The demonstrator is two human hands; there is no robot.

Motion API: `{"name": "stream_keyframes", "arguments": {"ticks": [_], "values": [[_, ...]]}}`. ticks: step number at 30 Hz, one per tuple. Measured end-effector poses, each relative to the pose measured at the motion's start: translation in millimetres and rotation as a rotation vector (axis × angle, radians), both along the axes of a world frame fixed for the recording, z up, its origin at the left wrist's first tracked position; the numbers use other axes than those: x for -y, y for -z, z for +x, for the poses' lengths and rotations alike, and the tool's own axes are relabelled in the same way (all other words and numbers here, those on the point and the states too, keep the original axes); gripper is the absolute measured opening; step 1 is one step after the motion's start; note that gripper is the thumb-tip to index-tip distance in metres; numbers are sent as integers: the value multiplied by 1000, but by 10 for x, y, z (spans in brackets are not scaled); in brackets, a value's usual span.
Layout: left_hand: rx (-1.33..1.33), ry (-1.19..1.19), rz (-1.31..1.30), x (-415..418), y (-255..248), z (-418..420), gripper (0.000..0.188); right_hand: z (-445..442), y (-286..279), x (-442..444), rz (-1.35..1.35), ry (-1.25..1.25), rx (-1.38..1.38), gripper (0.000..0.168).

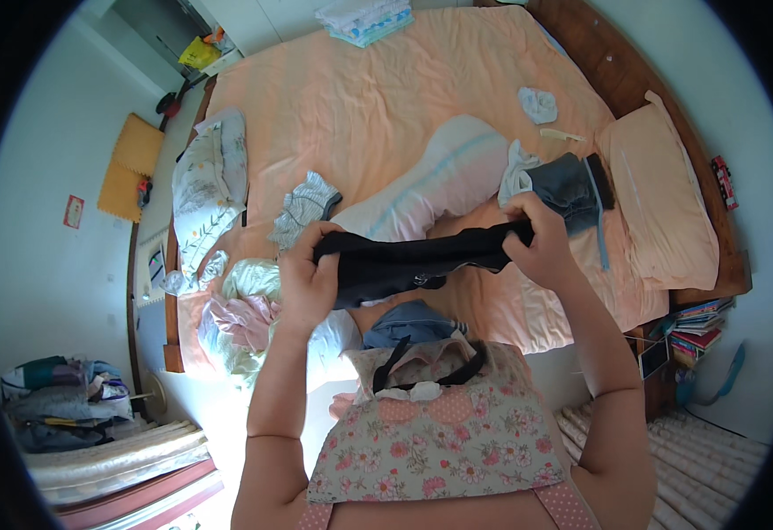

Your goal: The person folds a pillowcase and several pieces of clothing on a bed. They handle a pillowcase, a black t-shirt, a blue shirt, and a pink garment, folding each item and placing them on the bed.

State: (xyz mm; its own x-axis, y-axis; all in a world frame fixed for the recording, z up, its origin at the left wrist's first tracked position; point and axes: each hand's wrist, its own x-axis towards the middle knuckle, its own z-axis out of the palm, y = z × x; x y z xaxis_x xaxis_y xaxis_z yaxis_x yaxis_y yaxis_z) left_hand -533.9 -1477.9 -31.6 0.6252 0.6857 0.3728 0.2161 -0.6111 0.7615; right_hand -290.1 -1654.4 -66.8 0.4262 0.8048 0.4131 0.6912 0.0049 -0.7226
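Between my two hands a black garment (386, 265) is stretched out above the near side of the bed. My left hand (310, 278) grips its left end, and my right hand (537, 242) pinches the right end. A small light mark shows near its lower edge; which kind of garment it is I cannot tell. Beneath it, partly covered, lies a long pale pillow (459, 165) with a blue stripe. A striped grey garment (307, 205) rests just beyond my left hand. Dark grey folded clothing (562, 189) is beyond my right hand. Blue clothing (413, 322) lies close in front of me.
Pink crumpled cloth (244, 321) tops a pile at the left bed edge, near a floral pillow (204, 192). A peach pillow (658, 199) lies by the wooden headboard (631, 73). Farther off are a white diaper (537, 105), a comb (562, 135) and folded cloths (365, 21).
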Motion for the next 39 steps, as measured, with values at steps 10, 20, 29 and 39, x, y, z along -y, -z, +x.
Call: {"name": "stream_keyframes", "arguments": {"ticks": [10,20,29,39], "values": [[-197,136,36,227,-498,-57,16,286,88,-248,101,413,366,27],[-166,-56,360,-81,-273,-120,31,126,-274,-256,55,-162,-382,27],[87,329,-212,693,146,340,39,-818,-284,-522,273,31,238,24],[-161,-5,35,595,616,171,13,-1132,-49,-421,172,83,290,26]]}}
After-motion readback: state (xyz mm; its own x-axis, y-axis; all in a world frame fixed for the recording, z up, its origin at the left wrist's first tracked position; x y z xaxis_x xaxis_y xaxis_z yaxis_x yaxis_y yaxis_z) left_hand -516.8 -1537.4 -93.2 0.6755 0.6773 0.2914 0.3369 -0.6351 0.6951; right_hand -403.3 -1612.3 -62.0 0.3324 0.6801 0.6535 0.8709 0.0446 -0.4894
